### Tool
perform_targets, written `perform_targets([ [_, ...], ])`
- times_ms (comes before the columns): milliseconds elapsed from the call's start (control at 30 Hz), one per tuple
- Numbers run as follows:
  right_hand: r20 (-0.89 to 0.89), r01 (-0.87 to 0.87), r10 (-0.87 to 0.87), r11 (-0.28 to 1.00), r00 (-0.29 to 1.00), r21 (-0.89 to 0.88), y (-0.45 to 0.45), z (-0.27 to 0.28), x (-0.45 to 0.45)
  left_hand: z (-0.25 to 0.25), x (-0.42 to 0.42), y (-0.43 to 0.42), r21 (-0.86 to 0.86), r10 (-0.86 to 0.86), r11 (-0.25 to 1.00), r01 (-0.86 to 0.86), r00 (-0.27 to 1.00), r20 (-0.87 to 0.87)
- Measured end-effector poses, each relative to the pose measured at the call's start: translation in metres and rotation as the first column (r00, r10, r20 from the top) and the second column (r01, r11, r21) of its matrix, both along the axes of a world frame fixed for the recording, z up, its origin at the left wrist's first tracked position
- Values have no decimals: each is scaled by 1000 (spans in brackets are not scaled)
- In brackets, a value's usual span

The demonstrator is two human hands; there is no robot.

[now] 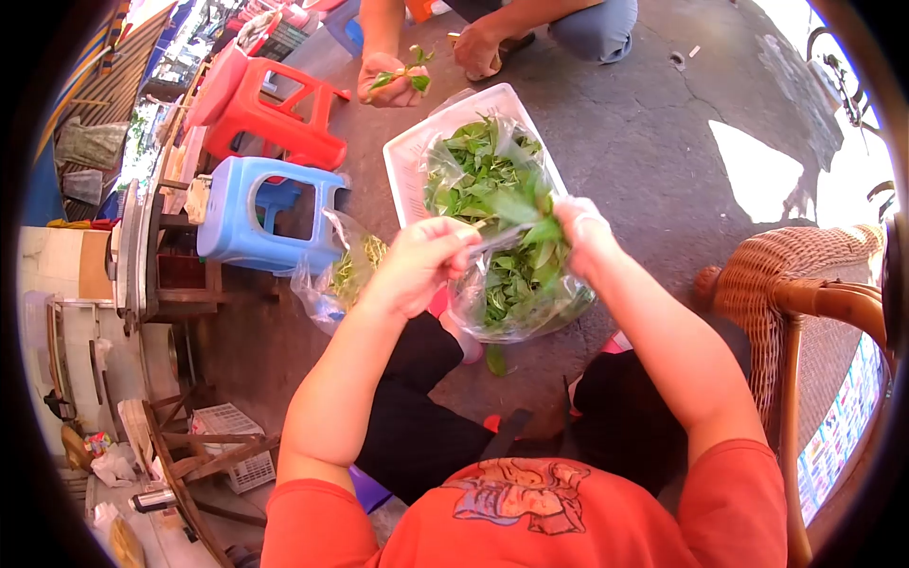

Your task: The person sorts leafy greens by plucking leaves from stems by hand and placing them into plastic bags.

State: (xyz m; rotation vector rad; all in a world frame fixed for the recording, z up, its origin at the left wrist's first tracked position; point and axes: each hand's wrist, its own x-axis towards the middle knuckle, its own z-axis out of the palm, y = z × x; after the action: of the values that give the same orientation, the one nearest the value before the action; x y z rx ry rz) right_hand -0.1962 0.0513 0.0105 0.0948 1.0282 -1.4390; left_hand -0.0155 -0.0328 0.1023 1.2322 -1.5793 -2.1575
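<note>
A leafy green sprig (525,210) is stretched between my two hands, blurred by motion. My left hand (428,257) pinches its stem end, with thumb and fingers pressed together. Around the leafy end my right hand (585,235) is closed, its fingers partly smeared. Below them a clear plastic bag (559,308) full of picked green leaves (516,284) lies open, partly inside a white plastic crate (407,175). To the left of my left forearm, another clear bag (317,275) holds thin stems (358,267).
Across the crate, another person's hand (393,80) holds a small sprig; their second hand (476,52) is near their knee. Blue (227,213) and red (251,104) plastic stools stand at left. A wicker chair (757,284) is at right. One loose leaf (495,360) lies below the bag.
</note>
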Motion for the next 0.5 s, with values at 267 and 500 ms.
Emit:
perform_targets([
  [267,233,82,-9,949,972,-306,4,41,-14,-21,134,-122,-686,532,694,-220,798,283],
  [500,228,118,-77,977,971,-175,4,43,-5,-83,171,-121,-899,626,230,372,651,429],
])
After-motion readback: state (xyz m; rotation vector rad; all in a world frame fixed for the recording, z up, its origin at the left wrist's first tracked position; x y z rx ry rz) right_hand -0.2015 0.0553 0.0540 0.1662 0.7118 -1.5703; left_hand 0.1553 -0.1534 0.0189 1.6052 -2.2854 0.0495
